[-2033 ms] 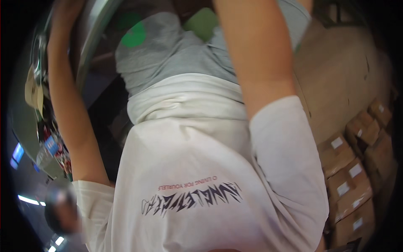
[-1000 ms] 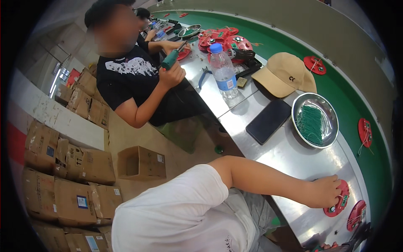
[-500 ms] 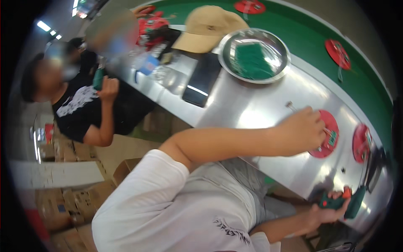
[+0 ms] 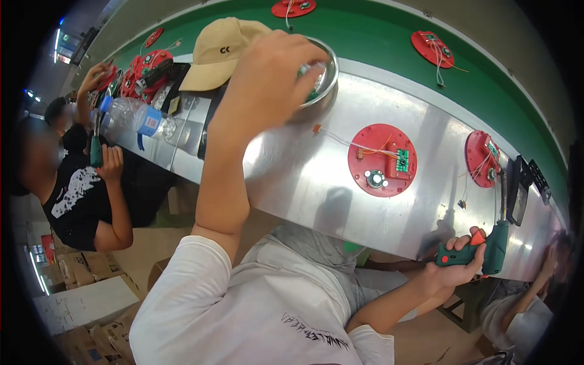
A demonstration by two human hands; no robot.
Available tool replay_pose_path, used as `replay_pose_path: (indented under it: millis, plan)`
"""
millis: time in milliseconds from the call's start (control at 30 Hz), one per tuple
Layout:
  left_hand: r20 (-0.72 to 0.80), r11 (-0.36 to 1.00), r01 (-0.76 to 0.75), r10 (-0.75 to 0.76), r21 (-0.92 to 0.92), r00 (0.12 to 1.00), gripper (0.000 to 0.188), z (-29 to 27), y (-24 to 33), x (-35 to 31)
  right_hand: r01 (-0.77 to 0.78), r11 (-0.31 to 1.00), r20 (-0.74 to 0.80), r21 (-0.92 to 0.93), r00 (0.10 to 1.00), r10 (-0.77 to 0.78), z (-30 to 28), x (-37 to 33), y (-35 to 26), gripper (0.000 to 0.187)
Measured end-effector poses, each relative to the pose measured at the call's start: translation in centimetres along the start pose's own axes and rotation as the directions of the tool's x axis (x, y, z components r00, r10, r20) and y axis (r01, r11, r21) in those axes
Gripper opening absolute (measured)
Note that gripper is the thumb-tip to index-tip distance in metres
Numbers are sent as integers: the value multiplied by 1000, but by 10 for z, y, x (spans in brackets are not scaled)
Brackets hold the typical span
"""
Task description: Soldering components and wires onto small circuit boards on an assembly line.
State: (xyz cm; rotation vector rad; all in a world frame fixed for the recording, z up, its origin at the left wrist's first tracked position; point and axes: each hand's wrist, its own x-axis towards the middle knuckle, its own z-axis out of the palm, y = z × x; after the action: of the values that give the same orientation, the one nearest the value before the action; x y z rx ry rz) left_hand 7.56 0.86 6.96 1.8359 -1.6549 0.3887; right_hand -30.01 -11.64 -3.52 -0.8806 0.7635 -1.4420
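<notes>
table: bare metal, smooth, glossy, streaked with soft reflections. bowl: polished metal, mirror-bright rim. electric screwdriver: dark green plastic body, mostly matt; shaft of bare metal. red disc: smooth moulded-looking plastic, low sheen. cap: matt cloth. bottle: clear thin plastic, glossy. belt: smooth, low-sheen green, material unclear. shirt: soft matt cloth, creased. cartons: matt brown cardboard.

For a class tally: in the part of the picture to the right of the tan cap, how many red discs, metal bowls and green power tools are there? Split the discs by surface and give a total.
Red discs on the metal bench: 2
Red discs on the green belt: 2
Metal bowl, partly hidden: 1
Green power tool: 1
Total: 6
</notes>
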Motion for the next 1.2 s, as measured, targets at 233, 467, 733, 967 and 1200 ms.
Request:
replay_pose_path:
  millis: [233, 467, 733, 967, 1200]
  plan:
    - [191, 737, 315, -512, 599, 837, 14, 48, -51, -8, -13, 999, -22, 39, 1000, 14, -8, 4, 5, 35]
    - [113, 753, 471, -575, 459, 810, 14, 45, -59, -13, -67, 997, -29, 22, 997, 68, -1, -1, 3, 35]
    - [77, 805, 520, -560, 287, 825, 20, 42, -69, -13, -61, 998, -10, 12, 998, 61, -3, -1, 5, 34]
    - [-51, 944, 329, -328, 13, 943, 20, 44, -51, -3, -48, 999, -23, -19, 999, 47, -5, -2, 5, 36]
    - [-92, 805, 60, -141, -590, 986, 24, 48, 29, -2, -4, 999, 39, -49, 999, 6, 1, -1, 9, 38]
